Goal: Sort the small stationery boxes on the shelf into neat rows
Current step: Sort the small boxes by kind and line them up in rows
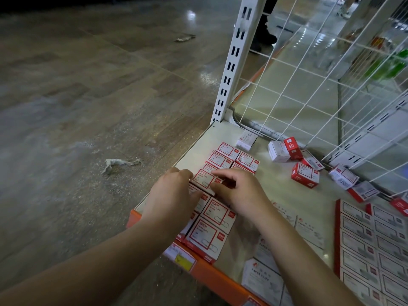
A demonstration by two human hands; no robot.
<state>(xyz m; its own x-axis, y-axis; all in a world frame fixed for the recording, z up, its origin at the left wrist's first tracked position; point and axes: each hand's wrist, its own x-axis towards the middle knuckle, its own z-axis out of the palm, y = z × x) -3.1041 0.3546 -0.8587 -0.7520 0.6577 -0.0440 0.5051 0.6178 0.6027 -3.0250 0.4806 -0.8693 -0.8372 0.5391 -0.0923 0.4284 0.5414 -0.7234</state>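
Both hands hold one red-and-white paper clip box (204,178) at the centre of the frame: the left hand (171,195) curls round its left edge, the right hand (239,191) pinches its right side with bent fingers. It sits in a two-column row of matching boxes (220,214) along the shelf (284,193) edge. Loose boxes (305,175) lie scattered at right by the wire grid (309,80). An orange front rail (217,277) runs lower centre.

Both hands on one paper clip box (204,178) in the rows at the shelf (194,149) corner: left hand (171,195) grips its left edge, right hand (238,191) fingers (220,173) curl over its top. Loose boxes (304,175) lie scattered by the wire grid (309,85). Crumpled wrapper (119,163) on the floor.
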